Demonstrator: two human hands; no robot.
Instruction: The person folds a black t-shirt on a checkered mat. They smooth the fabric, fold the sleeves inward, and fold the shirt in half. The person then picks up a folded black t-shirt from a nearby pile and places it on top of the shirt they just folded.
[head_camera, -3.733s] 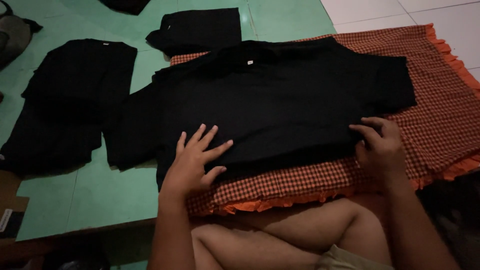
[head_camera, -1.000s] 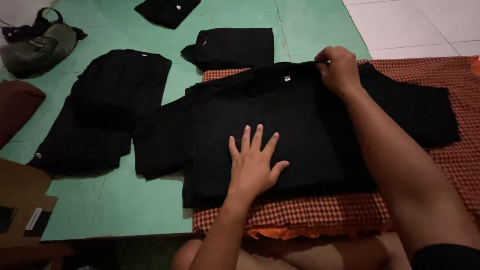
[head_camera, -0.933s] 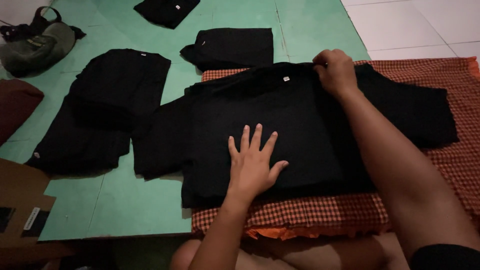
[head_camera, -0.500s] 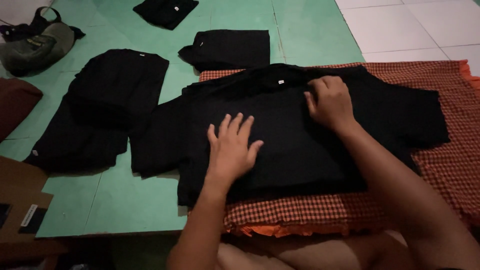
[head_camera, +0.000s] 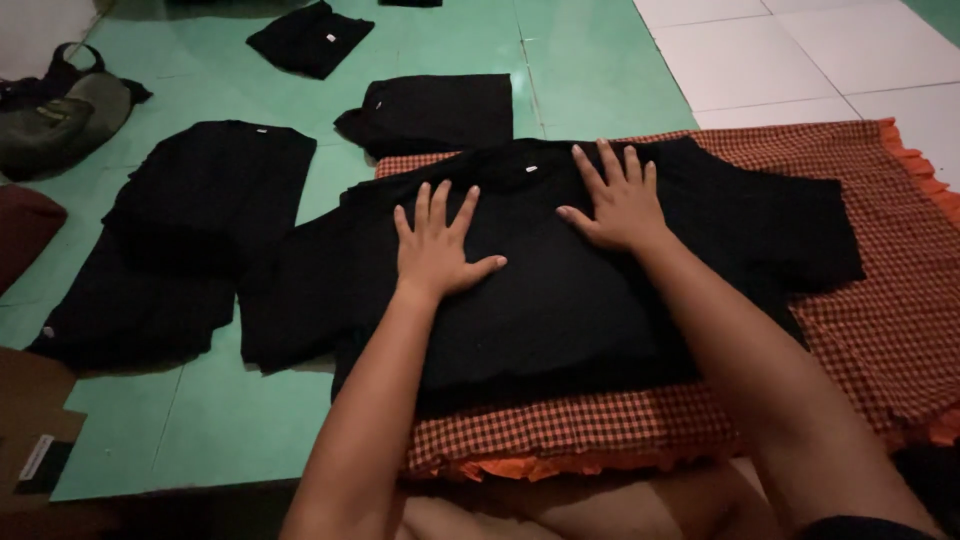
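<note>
A black T-shirt (head_camera: 560, 300) lies spread flat on an orange checked cloth (head_camera: 900, 300), its collar at the far side. My left hand (head_camera: 435, 245) rests flat on the shirt's chest, left of the collar, fingers spread. My right hand (head_camera: 618, 198) presses flat beside it, just right of the collar, fingers apart. Neither hand holds anything. The shirt's left sleeve hangs off the cloth onto the green floor (head_camera: 200, 420).
Another black shirt (head_camera: 190, 240) lies spread on the floor to the left. Two folded black shirts lie beyond, one near the cloth (head_camera: 430, 112) and one farther back (head_camera: 310, 35). A grey bag (head_camera: 55, 115) sits far left. White tiles (head_camera: 780, 60) lie at the back right.
My right hand left the collar edge and came down flat onto the shirt. My left hand slid up toward the collar. Both now lie side by side on the chest.
</note>
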